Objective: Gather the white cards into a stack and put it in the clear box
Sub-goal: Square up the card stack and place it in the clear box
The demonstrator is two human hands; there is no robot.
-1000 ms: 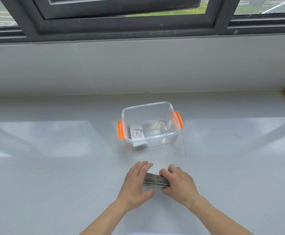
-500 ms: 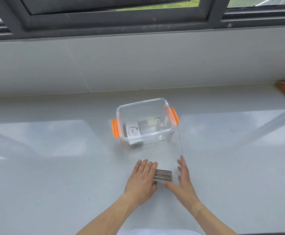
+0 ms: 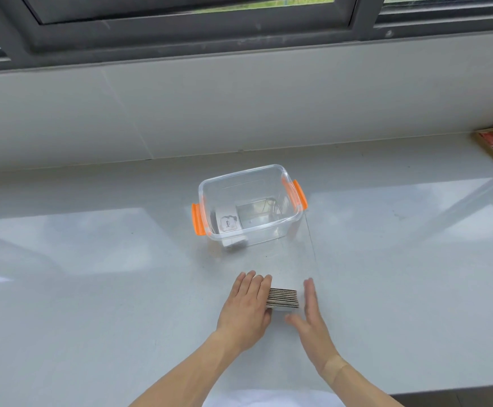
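A stack of white cards (image 3: 284, 298), its striped edges showing, stands on the pale counter near the front edge. My left hand (image 3: 246, 306) lies palm down over the stack's left end, with the thumb at its near corner. My right hand (image 3: 313, 321) is flat with straight fingers, edge-on just right of the stack; I cannot tell if it touches. The clear box (image 3: 241, 175) with orange handles stands open behind the stack, a hand's length away. One white card (image 3: 227, 223) reading "love" lies inside at its left.
A wooden tray (image 3: 487, 151) with red packets sits at the far right edge. A tiled wall and a dark window frame (image 3: 180, 30) rise behind the counter. A thin seam (image 3: 310, 239) runs along the counter from the box's right corner.
My right hand has let go of the stack and flattened beside its right end. My left hand has slid over the left end. The view has tilted down slightly.
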